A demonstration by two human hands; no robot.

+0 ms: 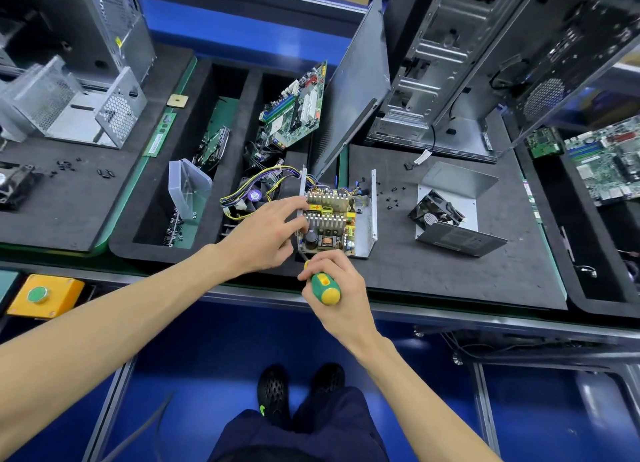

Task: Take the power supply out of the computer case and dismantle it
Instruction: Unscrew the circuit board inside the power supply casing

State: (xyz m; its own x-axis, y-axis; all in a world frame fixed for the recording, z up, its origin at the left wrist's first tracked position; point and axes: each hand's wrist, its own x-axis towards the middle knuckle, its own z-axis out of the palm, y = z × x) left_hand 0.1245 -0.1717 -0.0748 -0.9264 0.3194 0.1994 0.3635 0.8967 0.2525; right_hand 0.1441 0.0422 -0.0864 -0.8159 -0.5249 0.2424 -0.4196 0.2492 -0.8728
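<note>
A: Step? Where's the power supply [337, 216]?

B: Out of the computer case [485, 63], open on the counter [450, 281]. Cover [460, 212] and fan [436, 212] off, lying to the right. Probably unscrewing the circuit board.

A: Hands?

B: Left hand [266, 236] steadying the left wall, fingers curled at the heatsinks. Right hand [332, 285] wrapped round green-yellow screwdriver [323, 287], tip at near edge; screw not visible.

A: Next?

B: Likely seat tip, turn, lift board. Loose screws [391, 198] beside.
</note>
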